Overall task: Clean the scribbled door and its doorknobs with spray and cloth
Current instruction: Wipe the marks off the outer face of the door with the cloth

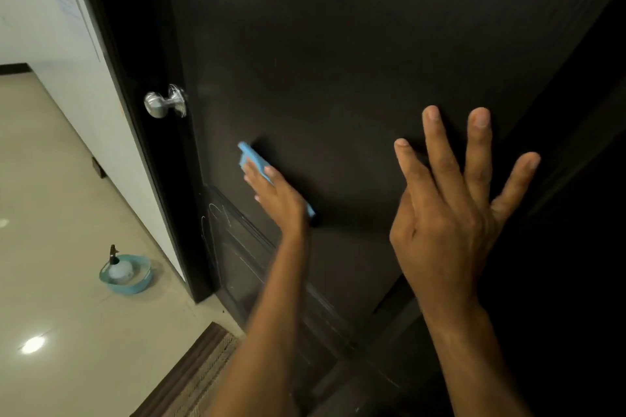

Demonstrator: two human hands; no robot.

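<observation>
Right hand (450, 213) splayed on door (338, 44)

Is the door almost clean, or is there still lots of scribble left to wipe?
About halfway. The upper door panel looks free of marks. Right now the left hand presses a blue cloth flat against the door's middle, while the right hand rests open on it. White scribbles still show on the lower panel, and the silver doorknob isn't being wiped. The spray bottle sits in a teal basin on the floor.
</observation>
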